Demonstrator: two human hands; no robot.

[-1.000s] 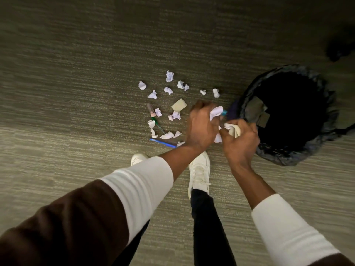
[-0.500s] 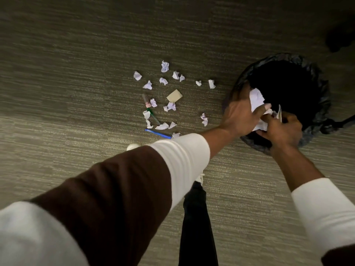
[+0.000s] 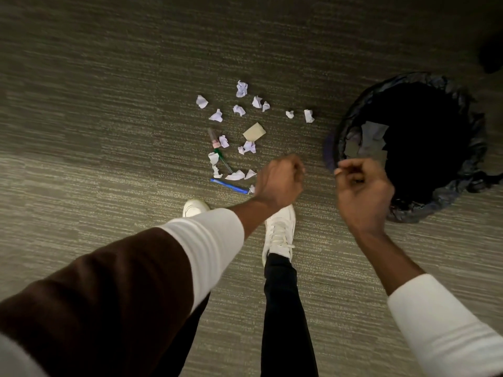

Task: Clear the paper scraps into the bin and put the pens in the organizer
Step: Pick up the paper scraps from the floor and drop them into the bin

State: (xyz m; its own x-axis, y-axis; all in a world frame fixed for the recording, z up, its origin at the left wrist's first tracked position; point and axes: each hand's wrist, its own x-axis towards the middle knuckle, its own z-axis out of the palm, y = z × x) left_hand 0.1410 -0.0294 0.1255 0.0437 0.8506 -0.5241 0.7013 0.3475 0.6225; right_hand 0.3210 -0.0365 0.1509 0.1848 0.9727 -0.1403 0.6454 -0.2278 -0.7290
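A grey-green striped carpet [image 3: 109, 104] fills the frame, with a black-lined bin [image 3: 473, 148] at the right edge holding a few flat paper pieces. About sixteen white crumpled paper scraps [image 3: 241, 88] and one tan square scrap [image 3: 254, 131] lie scattered at centre, among three pens: a blue pen [image 3: 228, 185], a green pen [image 3: 223, 159] and a pink-capped pen [image 3: 212, 137]. The left hand [image 3: 280, 180] and right hand [image 3: 362, 191] hang loosely curled, apart from each other, holding nothing, above two white shoes [image 3: 280, 229].

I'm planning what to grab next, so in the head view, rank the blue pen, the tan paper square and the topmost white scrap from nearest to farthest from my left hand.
From the left hand:
1. Blue pen, on the carpet just left of the hand.
2. Tan paper square, mid-pile, beyond the hand.
3. Topmost white scrap, at the pile's far edge.
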